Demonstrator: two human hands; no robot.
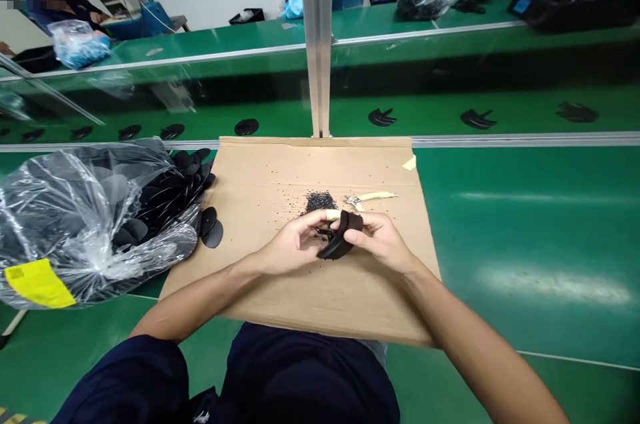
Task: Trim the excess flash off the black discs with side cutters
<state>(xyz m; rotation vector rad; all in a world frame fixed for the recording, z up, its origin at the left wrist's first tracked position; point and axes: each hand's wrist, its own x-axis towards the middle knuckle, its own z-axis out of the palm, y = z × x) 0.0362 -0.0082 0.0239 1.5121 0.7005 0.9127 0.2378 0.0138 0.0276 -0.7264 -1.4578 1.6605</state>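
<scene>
A black curved part (344,237) is held up between my two hands over the brown cardboard sheet (280,304). My right hand (383,241) is closed on its right side, thumb laid across the front. From the left, my left hand (285,247) has its fingers curled round the same part, and a pale wrap covers one fingertip. Some inner pieces of the part show dimly between the hands. Just beyond lie a pile of small black bits (320,201) and a pair of nippers (373,197) with pale yellow handles, partly hidden by the part.
At left, a clear plastic bag (90,211) spills black oval pieces (213,233) onto the cardboard's edge. A metal post (317,44) rises behind the cardboard. Black parts (383,117) lie spaced along the green strip (430,121) behind. Other people work across the bench.
</scene>
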